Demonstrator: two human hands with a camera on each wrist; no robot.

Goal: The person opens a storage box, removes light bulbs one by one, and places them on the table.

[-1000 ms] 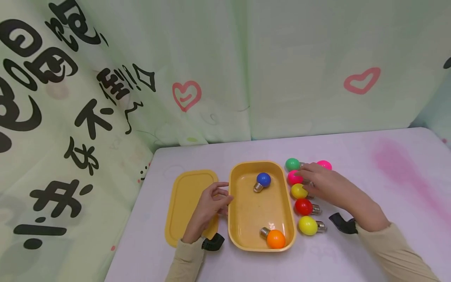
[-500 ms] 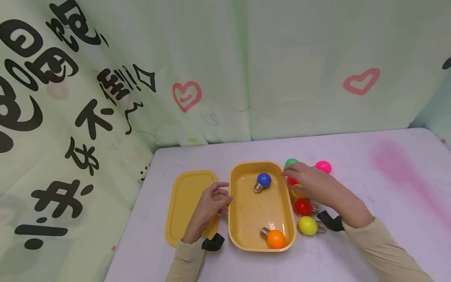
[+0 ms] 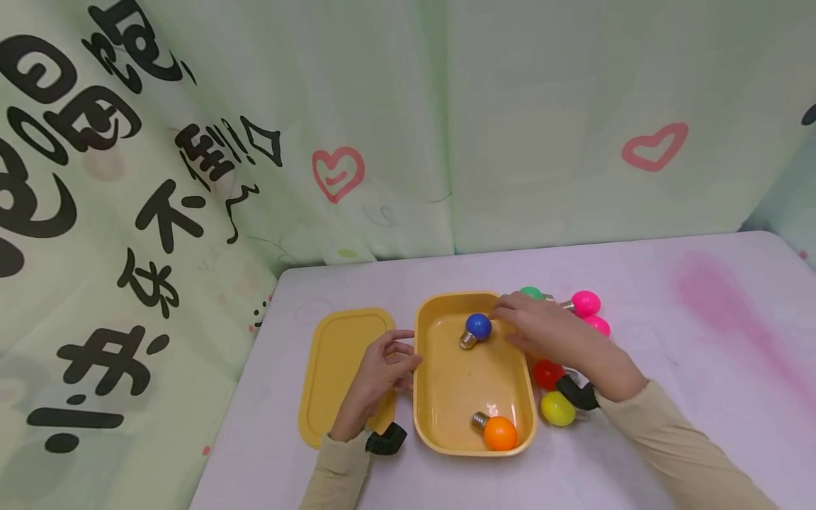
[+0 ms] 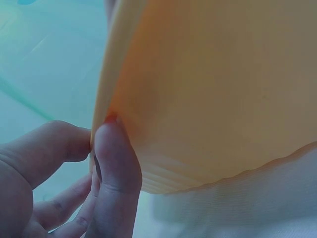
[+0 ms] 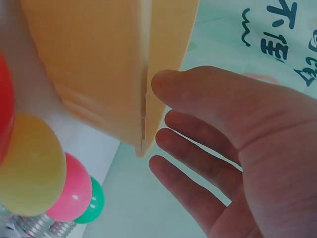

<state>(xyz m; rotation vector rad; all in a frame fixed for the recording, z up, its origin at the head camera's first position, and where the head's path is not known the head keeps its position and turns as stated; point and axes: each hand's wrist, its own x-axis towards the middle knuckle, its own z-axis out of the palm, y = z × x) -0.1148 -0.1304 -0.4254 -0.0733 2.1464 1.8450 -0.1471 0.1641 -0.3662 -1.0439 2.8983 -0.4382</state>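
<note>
A yellow plastic box (image 3: 474, 379) holds two light bulbs: a blue bulb (image 3: 478, 326) near its far end and an orange bulb (image 3: 500, 433) near its front. My left hand (image 3: 377, 368) pinches the box's left rim between thumb and fingers, as the left wrist view shows the rim (image 4: 106, 74) between them. My right hand (image 3: 553, 327) reaches over the far right rim, fingertips close to the blue bulb. Its fingers are loosely extended with nothing between them in the right wrist view. It partly hides the bulb row beside the box.
To the right of the box lie a green bulb (image 3: 531, 291), two pink bulbs (image 3: 586, 303), a red bulb (image 3: 547, 375) and a yellow bulb (image 3: 557, 409). Another yellow bulb (image 5: 32, 166) shows in the right wrist view. A yellow lid (image 3: 331, 368) lies left of the box.
My right hand has moved left from above the bulb row to over the box's right rim, near the blue bulb. The left hand and the box have stayed put.
</note>
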